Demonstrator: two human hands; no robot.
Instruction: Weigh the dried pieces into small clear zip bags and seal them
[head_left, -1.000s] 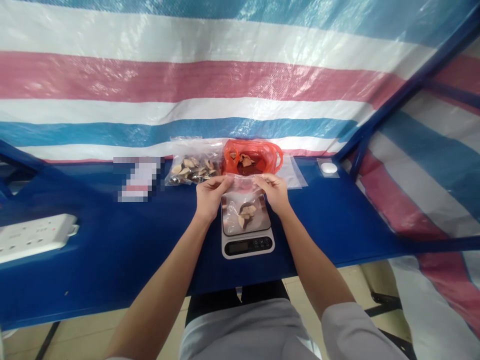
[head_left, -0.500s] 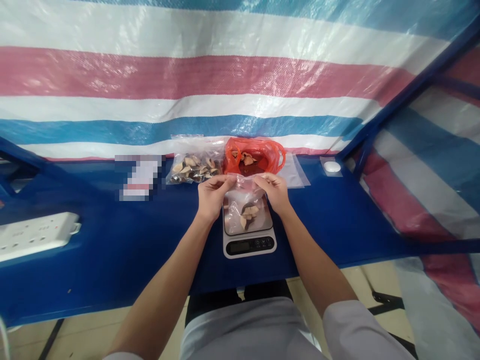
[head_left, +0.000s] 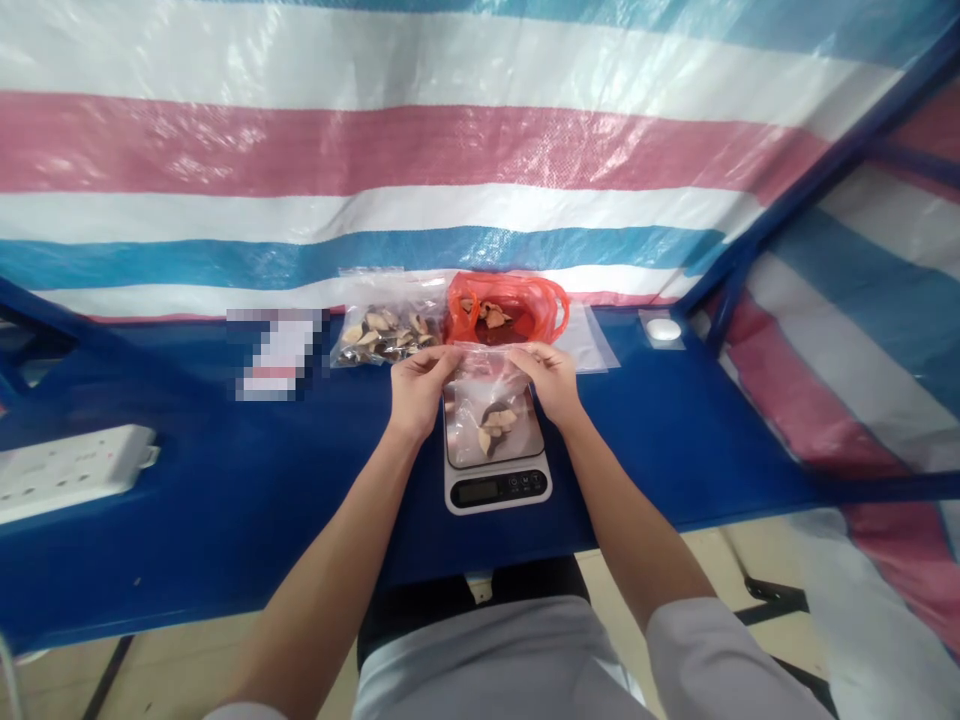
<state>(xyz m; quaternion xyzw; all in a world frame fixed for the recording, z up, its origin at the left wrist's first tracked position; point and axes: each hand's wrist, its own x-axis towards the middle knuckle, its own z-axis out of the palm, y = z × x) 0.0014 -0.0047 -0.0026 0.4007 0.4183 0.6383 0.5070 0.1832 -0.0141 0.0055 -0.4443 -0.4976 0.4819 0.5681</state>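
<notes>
Pinching the clear bag (head_left: 486, 402) along its top, our left hand (head_left: 421, 388) and right hand (head_left: 553, 381) likely help us straighten it.

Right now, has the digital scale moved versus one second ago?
No. Judged against the white power strip on the blue table, the digital scale holds its place; the slight whole-picture shift looks like camera motion.

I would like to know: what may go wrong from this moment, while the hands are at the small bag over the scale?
The left hand and right hand pinch the top of the small clear bag over the scale, so their pull could disturb any reading. The red bag, open just beyond them, might be knocked and spill its pieces.
</notes>
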